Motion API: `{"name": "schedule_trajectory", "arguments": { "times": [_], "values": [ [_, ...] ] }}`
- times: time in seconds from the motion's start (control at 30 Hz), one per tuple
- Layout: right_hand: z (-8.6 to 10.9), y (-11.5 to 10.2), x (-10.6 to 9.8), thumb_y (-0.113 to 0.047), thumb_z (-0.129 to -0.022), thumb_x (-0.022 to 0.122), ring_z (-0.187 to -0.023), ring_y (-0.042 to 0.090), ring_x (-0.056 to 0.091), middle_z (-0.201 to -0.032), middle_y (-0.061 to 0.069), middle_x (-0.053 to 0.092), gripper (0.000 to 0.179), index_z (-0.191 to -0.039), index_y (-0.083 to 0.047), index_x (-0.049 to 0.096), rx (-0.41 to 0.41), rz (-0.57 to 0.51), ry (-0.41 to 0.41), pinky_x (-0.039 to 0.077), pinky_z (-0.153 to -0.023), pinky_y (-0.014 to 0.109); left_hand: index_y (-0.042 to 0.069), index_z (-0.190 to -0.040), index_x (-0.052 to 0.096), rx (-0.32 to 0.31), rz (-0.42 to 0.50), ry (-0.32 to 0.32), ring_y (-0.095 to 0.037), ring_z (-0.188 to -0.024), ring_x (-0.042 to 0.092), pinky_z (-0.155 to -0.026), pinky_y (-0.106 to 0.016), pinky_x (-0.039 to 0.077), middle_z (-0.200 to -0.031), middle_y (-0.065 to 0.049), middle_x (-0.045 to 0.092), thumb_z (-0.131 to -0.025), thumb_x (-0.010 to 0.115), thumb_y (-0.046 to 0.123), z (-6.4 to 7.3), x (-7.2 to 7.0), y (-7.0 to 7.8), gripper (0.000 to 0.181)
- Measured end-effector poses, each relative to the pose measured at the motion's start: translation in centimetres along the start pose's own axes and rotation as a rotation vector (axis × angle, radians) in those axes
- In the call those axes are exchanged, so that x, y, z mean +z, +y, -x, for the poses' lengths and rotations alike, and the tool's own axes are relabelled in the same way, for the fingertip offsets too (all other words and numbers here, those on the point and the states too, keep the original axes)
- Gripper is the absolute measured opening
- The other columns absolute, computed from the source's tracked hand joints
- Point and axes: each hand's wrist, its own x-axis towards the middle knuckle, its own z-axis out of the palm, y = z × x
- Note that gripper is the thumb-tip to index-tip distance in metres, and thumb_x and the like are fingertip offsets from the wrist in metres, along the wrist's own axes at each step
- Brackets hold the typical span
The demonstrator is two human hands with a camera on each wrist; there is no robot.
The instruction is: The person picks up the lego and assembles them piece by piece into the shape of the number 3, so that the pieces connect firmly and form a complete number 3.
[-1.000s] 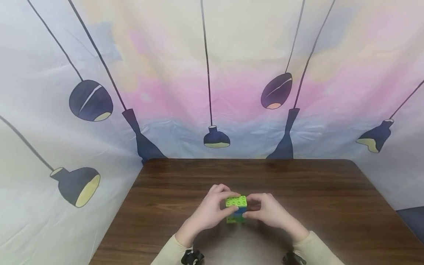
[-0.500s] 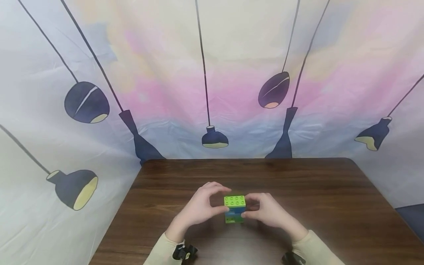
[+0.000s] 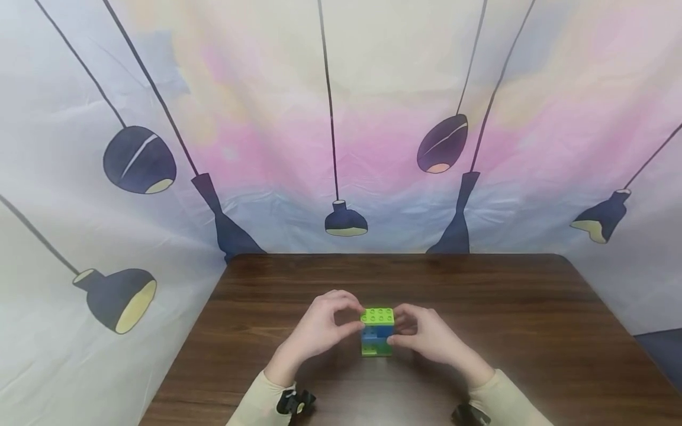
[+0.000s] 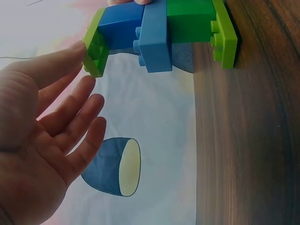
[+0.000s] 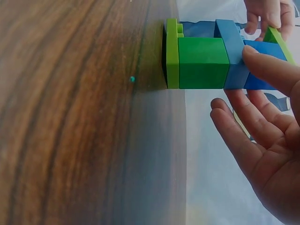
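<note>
A stack of toy building bricks stands upright on the wooden table. From the bottom it has a lime green plate (image 4: 229, 42), a green brick (image 5: 203, 63), a light blue brick (image 4: 157, 44), a dark blue brick (image 4: 121, 26) and a lime green top plate (image 3: 378, 318). My left hand (image 3: 322, 325) pinches the top plate's left end between thumb and index finger; its other fingers stay loose. My right hand (image 3: 434, 337) holds the stack's right side around the blue bricks, thumb in front and fingers behind. The back of the stack is hidden in the head view.
The brown wooden table (image 3: 256, 290) reaches back to a hanging cloth (image 3: 394, 118) printed with pendant lamps. A tiny teal speck (image 5: 132, 79) lies on the tabletop near the stack. Dark wrist cameras (image 3: 296, 402) are worn on both wrists.
My left hand has drawn back leftward from over the top plate, uncovering its studs. Its fingers have since closed onto the plate's left end. My right hand keeps its hold.
</note>
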Motion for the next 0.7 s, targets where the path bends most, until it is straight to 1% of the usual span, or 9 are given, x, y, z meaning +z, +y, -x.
{"name": "schedule_trajectory", "arguments": {
  "times": [0.23,0.37,0.57,0.7],
  "values": [
    [0.07,0.5,0.23,-0.031,-0.092,0.088,-0.104,0.016,0.073,-0.112,-0.003,0.076,0.043,-0.125,-0.011,0.07,0.016,-0.013,0.005,0.06,-0.091,0.04,0.017,-0.108,0.08,0.015,-0.004,0.013,-0.01,-0.107,0.068,-0.095,-0.038,0.057,-0.111,0.012,0.073,-0.089,0.089,0.011,0.07,0.21,-0.37,0.022],
    [0.01,0.68,0.17,-0.033,-0.093,0.087,-0.104,0.017,0.073,-0.112,-0.003,0.076,0.043,-0.125,-0.011,0.07,0.007,-0.026,0.008,0.06,-0.091,0.038,0.016,-0.108,0.081,0.024,-0.012,0.026,-0.011,-0.109,0.068,-0.096,-0.039,0.057,-0.113,0.01,0.073,-0.088,0.09,0.009,0.04,0.27,-0.51,0.023],
    [-0.16,0.64,0.1,-0.032,-0.094,0.086,-0.104,0.019,0.073,-0.112,-0.001,0.075,0.044,-0.127,-0.01,0.07,0.019,-0.051,0.015,0.06,-0.088,0.036,0.016,-0.109,0.081,0.001,-0.017,0.029,-0.012,-0.111,0.068,-0.097,-0.04,0.057,-0.116,0.009,0.073,-0.089,0.089,0.01,-0.05,0.25,-0.41,0.023],
    [-0.2,0.71,0.2,-0.032,-0.095,0.085,-0.104,0.019,0.073,-0.112,0.0,0.076,0.042,-0.128,-0.01,0.07,0.026,-0.057,0.029,0.06,-0.085,0.033,0.017,-0.11,0.08,0.008,-0.022,0.041,-0.011,-0.111,0.068,-0.097,-0.039,0.056,-0.116,0.01,0.073,-0.089,0.089,0.01,-0.09,0.4,-0.64,0.024]
  ]
}}
